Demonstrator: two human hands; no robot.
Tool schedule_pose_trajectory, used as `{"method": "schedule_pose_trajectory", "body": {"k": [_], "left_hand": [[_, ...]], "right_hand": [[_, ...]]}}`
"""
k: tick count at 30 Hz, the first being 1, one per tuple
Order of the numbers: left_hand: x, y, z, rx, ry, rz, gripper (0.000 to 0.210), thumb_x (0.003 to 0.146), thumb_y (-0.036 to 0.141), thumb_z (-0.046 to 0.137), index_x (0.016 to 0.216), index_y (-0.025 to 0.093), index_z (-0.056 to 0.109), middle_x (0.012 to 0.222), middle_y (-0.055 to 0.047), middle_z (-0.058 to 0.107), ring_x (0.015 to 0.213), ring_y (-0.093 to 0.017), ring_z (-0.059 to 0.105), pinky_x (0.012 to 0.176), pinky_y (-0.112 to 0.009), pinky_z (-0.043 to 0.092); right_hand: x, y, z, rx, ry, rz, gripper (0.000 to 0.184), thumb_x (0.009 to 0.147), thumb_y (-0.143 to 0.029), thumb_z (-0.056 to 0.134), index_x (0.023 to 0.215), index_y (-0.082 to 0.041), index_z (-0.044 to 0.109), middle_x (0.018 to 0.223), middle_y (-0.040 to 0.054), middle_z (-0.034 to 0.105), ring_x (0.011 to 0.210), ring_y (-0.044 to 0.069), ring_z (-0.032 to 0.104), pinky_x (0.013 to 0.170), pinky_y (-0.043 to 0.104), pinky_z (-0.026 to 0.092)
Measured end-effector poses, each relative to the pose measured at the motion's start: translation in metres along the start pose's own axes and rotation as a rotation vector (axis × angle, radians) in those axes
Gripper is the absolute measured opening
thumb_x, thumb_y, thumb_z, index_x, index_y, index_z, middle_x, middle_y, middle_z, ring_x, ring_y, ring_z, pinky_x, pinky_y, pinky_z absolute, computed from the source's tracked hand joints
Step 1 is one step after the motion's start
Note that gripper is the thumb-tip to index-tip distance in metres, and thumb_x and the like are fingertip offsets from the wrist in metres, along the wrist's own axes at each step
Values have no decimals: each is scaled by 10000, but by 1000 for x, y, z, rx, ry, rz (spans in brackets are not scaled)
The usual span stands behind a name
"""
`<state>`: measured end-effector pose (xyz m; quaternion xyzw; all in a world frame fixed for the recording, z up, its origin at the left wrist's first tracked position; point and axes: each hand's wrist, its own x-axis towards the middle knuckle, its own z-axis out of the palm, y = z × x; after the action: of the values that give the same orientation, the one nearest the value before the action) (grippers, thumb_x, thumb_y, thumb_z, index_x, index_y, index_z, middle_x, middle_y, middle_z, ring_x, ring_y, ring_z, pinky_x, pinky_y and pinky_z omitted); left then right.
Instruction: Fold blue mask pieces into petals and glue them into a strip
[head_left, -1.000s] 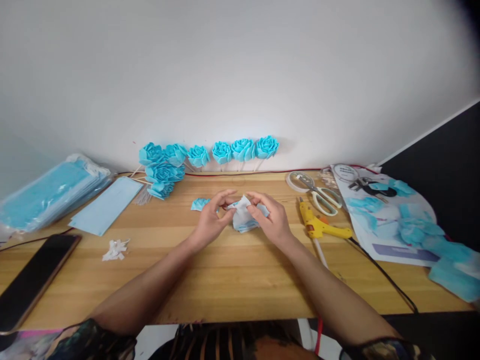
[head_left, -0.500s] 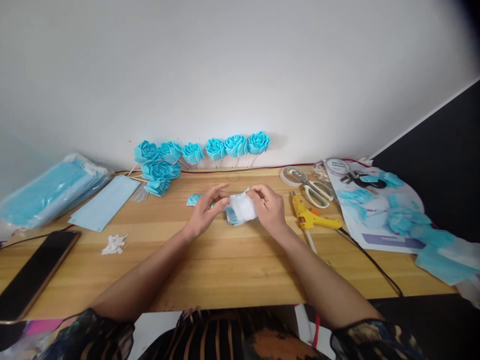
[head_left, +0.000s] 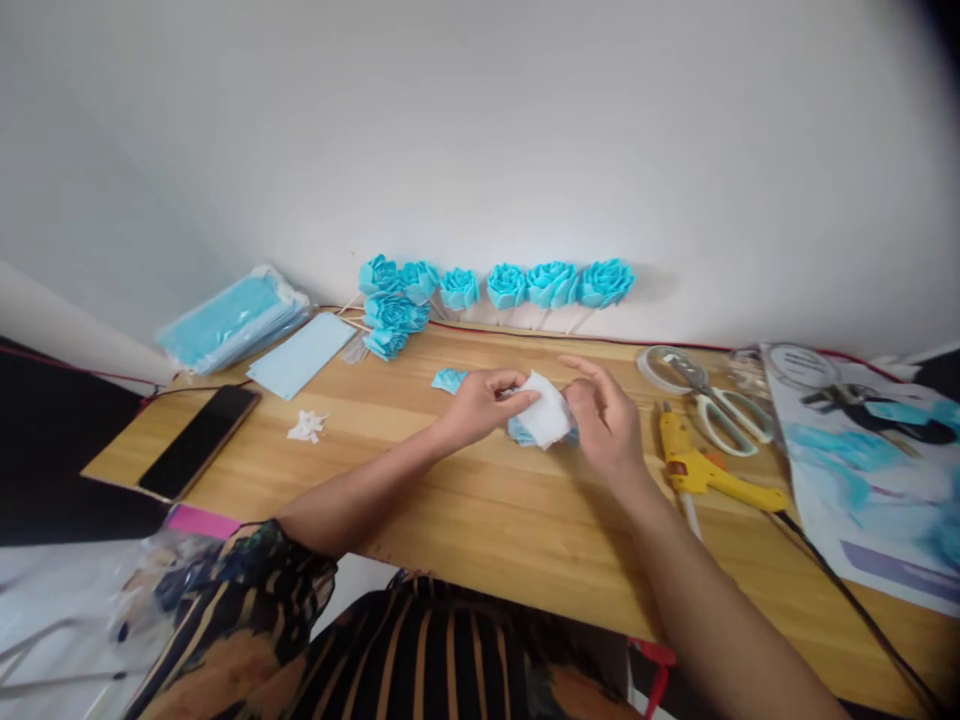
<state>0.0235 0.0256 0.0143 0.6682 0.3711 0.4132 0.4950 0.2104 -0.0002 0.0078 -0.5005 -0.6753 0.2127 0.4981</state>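
Nine o'clock from the white piece at the hands, a dark phone lies on the wooden table; a clear packet of blue sheets leans by the wall, between nine and ten. Next come pale blue sheets, also between nine and ten, then a little heap of white scraps at nine. At ten I see a cluster of blue flowers, and nearer in, between nine and ten, a small blue piece. The left hand sits at nine, just beside that blue piece, its thumb and fingers pinching the white piece by its left side. A row of blue flowers on pale stems stretches from eleven to one along the wall. The white piece is between the two hands, tilted over some blue material showing beneath. At three is the right hand, its forefinger raised apart and other fingers curled; I can't tell whether its thumb touches the white piece. Beyond it, a tape roll lies between two and three, a yellow glue gun between three and four, scissors at three, and farthest right, a printed sheet between three and four, with blue scraps upon it.
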Motion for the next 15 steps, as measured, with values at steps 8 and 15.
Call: {"method": "schedule_pose_trajectory", "body": {"k": [8,15], "left_hand": [[-2,-17,7,-92,58,3,347,871,462,647,767,132,631,672,5,583,595,-91,504,555,-222,384],[-21,54,-36,113,284,293,365,997,404,566,1277,177,625,1133,-31,718,1081,-173,652,930,-329,500]], "right_hand": [[2,2,2,-97,-57,23,170,842,-391,659,836,-224,693,759,2,724,682,183,647,642,298,473],[4,6,6,6,84,52,177,865,-404,681,858,-228,663,792,11,689,740,193,642,702,331,492]]}}
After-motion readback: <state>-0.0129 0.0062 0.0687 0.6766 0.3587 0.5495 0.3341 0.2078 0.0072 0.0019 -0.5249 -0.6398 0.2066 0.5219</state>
